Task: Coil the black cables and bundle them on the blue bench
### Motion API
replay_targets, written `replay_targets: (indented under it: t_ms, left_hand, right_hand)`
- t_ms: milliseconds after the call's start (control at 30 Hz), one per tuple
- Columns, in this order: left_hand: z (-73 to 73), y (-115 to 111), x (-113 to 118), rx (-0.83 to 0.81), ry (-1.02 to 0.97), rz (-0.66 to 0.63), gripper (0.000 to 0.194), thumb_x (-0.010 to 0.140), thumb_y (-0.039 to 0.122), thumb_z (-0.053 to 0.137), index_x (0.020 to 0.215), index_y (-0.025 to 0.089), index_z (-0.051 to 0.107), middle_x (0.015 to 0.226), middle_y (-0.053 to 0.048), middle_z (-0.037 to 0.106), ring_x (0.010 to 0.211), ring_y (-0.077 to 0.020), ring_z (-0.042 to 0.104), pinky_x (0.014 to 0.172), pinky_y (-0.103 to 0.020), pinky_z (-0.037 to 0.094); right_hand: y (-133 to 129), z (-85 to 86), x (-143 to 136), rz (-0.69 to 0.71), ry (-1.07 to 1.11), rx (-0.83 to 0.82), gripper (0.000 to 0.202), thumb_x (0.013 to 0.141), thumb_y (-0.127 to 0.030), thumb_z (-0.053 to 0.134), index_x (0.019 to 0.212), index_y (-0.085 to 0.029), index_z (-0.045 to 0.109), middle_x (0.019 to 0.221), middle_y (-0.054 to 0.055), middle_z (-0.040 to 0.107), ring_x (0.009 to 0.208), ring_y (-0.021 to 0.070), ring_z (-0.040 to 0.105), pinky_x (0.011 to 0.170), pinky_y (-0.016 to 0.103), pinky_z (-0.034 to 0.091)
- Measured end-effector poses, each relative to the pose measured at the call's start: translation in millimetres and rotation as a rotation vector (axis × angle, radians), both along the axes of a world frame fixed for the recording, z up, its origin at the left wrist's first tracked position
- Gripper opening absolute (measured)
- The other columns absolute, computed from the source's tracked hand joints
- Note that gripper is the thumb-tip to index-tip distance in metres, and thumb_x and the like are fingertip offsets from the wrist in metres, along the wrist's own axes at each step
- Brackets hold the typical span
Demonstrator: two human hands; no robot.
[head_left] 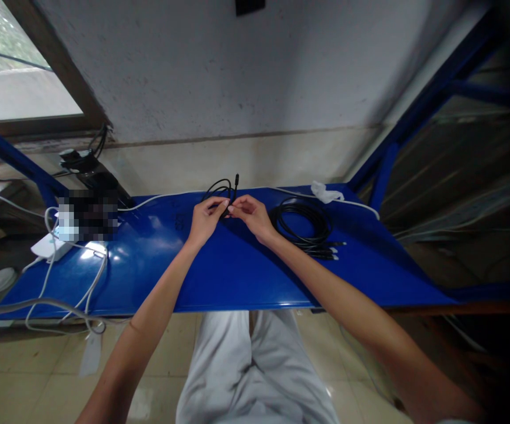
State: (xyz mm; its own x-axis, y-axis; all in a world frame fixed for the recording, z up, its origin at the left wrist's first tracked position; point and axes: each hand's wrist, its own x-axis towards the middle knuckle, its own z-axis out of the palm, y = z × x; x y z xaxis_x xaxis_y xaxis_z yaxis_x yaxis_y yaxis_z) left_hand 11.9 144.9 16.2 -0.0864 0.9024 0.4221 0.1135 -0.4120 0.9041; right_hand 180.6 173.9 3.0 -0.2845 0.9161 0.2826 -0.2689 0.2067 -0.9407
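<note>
Both hands meet over the far middle of a blue table [232,271], pinching a thin black cable [217,186]. My left hand [206,219] is closed on it, thumb pointing right. Fingertips of my right hand [252,217] press on the cable just beside the left thumb. Loops of the cable arch up behind the left fingers, and its dark plug end [237,179] sticks upward between the hands. To the right of my right hand lies a coiled bundle of black cables [312,221], with several connector ends [325,253] pointing right. The exact gripped part is hidden by the fingers.
A white power strip [54,244] with white cords [98,274] occupies the table's left end, near a black object [100,179]. At the back right a crumpled white wrap [325,192] lies by a white cord. Blue frame posts [385,171] rise at the right.
</note>
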Motion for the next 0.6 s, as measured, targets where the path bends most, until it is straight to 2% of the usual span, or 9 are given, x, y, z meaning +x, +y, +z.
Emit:
replay_targets:
  t_ms: [200,433,600]
  left_hand:
    - [2.6,-0.8,-0.8,0.013,0.045,0.029,0.031,0.095,0.049,0.079,0.104,0.019,0.084,0.109,-0.010,0.082,0.099,-0.0232,0.077,0.086,-0.036,0.064]
    - [-3.5,2.2,-1.2,0.028,0.049,0.028,0.028,0.095,0.046,0.079,0.104,0.020,0.084,0.110,-0.010,0.082,0.103,-0.0239,0.077,0.091,-0.035,0.061]
    - [-5.4,2.4,-0.5,0.020,0.014,0.034,0.026,0.093,0.044,0.081,0.104,0.021,0.085,0.109,-0.009,0.082,0.096,-0.0220,0.077,0.087,-0.034,0.061]
  right_hand:
    - [2.6,-3.4,1.0,-0.008,-0.009,-0.014,0.047,0.074,-0.057,0.094,0.092,-0.024,0.066,0.087,0.000,0.075,0.081,0.0187,0.075,0.082,0.037,0.063]
    - [2.6,-1.3,2.1,-0.059,-0.028,-0.077,0.047,0.070,-0.052,0.097,0.091,-0.024,0.066,0.083,-0.001,0.073,0.078,0.0160,0.069,0.078,0.032,0.057]
    - [1.7,-0.4,1.9,-0.058,-0.019,-0.095,0.045,0.070,-0.047,0.097,0.093,-0.023,0.067,0.084,-0.002,0.072,0.077,0.0152,0.067,0.077,0.031,0.054]
